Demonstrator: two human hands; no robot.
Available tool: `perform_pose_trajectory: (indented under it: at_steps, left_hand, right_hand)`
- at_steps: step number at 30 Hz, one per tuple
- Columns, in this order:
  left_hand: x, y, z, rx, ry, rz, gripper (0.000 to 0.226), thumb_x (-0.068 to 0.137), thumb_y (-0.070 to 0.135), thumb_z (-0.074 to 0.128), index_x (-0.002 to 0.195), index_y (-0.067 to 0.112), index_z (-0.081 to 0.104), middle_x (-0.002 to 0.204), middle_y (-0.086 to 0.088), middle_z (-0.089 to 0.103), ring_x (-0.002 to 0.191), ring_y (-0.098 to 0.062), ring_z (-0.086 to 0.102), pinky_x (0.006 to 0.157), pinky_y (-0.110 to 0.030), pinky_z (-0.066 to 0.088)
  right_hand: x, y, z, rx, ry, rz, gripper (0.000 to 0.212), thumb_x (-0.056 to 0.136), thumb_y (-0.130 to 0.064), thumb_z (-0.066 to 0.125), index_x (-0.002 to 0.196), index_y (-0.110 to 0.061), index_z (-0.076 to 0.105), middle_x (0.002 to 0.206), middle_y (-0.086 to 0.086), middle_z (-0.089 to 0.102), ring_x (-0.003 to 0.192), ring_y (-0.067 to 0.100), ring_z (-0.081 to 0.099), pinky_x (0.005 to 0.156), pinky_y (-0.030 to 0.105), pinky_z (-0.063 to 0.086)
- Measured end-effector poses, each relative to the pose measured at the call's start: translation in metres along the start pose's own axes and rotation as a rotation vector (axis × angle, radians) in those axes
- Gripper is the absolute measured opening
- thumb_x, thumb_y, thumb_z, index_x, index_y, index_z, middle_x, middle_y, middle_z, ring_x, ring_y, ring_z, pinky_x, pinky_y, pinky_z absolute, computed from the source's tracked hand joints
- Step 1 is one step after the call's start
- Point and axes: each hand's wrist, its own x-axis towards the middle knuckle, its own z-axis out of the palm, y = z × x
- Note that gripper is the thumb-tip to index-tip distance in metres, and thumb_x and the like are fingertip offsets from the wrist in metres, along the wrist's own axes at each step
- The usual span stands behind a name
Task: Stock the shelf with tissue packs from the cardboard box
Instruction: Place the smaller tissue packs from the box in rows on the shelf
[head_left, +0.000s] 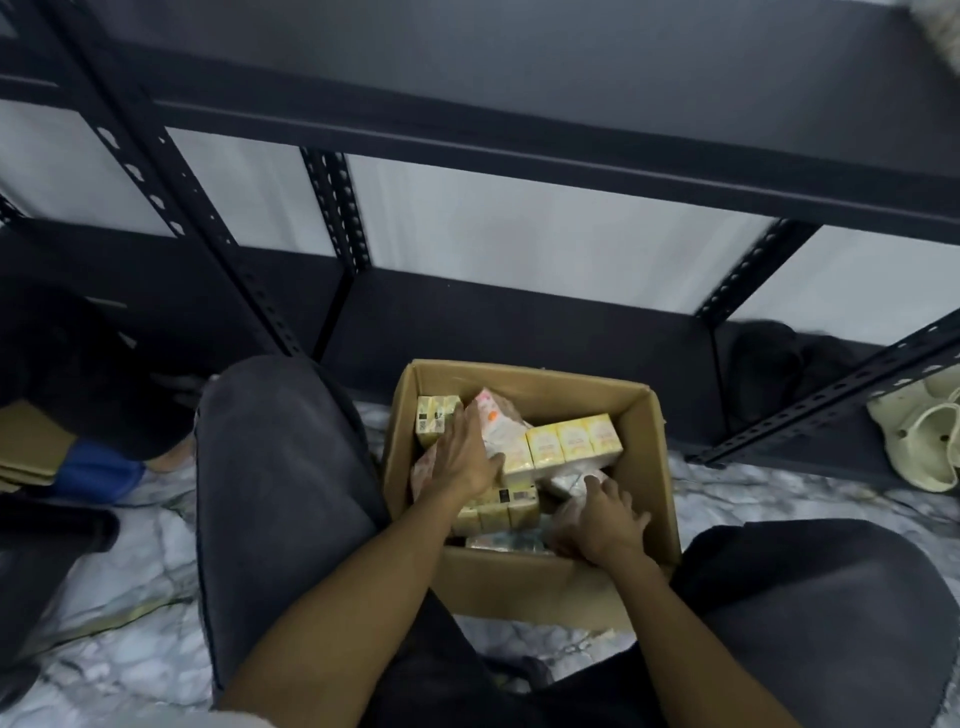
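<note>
Tissue packs (574, 444) lie jumbled inside the open cardboard box (649, 447), which sits on the marble-patterned floor (130, 571) between the person's knees, just in front of the dark metal shelf (519, 322). The left hand (465, 452) reaches into the box with its fingers spread flat, the palm lying on a pink-and-white wrapped pack (498, 421); the grip is open and closed around nothing. Just beyond its fingertips stands a small yellow pack (434, 418) against the far-left wall of the box, and right beside its thumb sits the yellow row of three. Under its wrist lies another yellow bundle (498, 512).

The right hand (602, 522) is lower and nearer the body, fingers splayed and pressing down on a clear-wrapped pack (571, 483) in the near-right corner of the box. Whether its grip has hold of that pack cannot be told, since the fingertips are blurred.

Pale clogs (930, 447) rest on the lowest shelf board at the far right.
</note>
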Motion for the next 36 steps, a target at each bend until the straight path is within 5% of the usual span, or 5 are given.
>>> perform_pose_trajectory:
  at_steps: [8, 15, 18, 24, 36]
  left_hand:
    - [0.012, -0.007, 0.000, -0.019, 0.124, -0.043, 0.090, 0.082, 0.041, 0.081, 0.154, 0.015, 0.033, 0.151, -0.010, 0.042, 0.141, -0.030, 0.036, 0.113, -0.043, 0.036]
    - [-0.012, -0.002, 0.001, -0.115, 0.146, 0.043, 0.081, 0.052, 0.074, 0.083, 0.115, 0.029, 0.058, 0.118, 0.003, 0.059, 0.115, -0.022, 0.051, 0.096, -0.043, 0.048]
    - [-0.025, 0.006, -0.015, -0.366, 0.165, 0.102, 0.060, 0.059, 0.046, 0.091, 0.110, 0.030, 0.062, 0.102, 0.014, 0.072, 0.101, -0.012, 0.069, 0.080, -0.036, 0.062]
    - [-0.065, 0.051, -0.106, -0.495, 0.369, 0.288, 0.055, 0.069, 0.030, 0.091, 0.118, 0.028, 0.065, 0.102, 0.019, 0.065, 0.095, 0.000, 0.066, 0.077, -0.011, 0.054]
    - [-0.167, 0.133, -0.305, -0.140, 0.790, 0.808, 0.071, 0.073, 0.041, 0.091, 0.135, 0.031, 0.058, 0.111, 0.014, 0.056, 0.106, -0.011, 0.054, 0.094, -0.038, 0.049]
  right_hand:
    - [-0.011, 0.018, -0.010, 0.256, 0.165, -0.012, 0.069, 0.085, -0.033, 0.070, 0.147, -0.025, 0.041, 0.146, 0.004, 0.046, 0.133, 0.030, 0.039, 0.105, 0.052, 0.035]
    - [-0.032, 0.015, -0.052, 0.696, 0.413, -0.059, 0.064, 0.073, -0.029, 0.089, 0.126, -0.021, 0.054, 0.097, -0.004, 0.065, 0.082, 0.011, 0.064, 0.058, 0.020, 0.052]
    - [-0.048, 0.016, -0.086, 0.875, 0.499, -0.158, 0.055, 0.072, -0.014, 0.090, 0.120, -0.019, 0.062, 0.094, -0.011, 0.065, 0.078, -0.002, 0.063, 0.066, 0.021, 0.055]
    - [-0.088, 0.025, -0.156, 1.152, 0.600, -0.352, 0.050, 0.074, -0.016, 0.088, 0.118, -0.027, 0.069, 0.109, -0.001, 0.071, 0.098, 0.020, 0.072, 0.078, 0.038, 0.062]
    - [-0.134, -0.018, -0.291, 1.621, 0.618, -0.726, 0.038, 0.079, -0.013, 0.073, 0.117, -0.013, 0.070, 0.086, 0.002, 0.067, 0.069, 0.015, 0.067, 0.056, 0.024, 0.056]
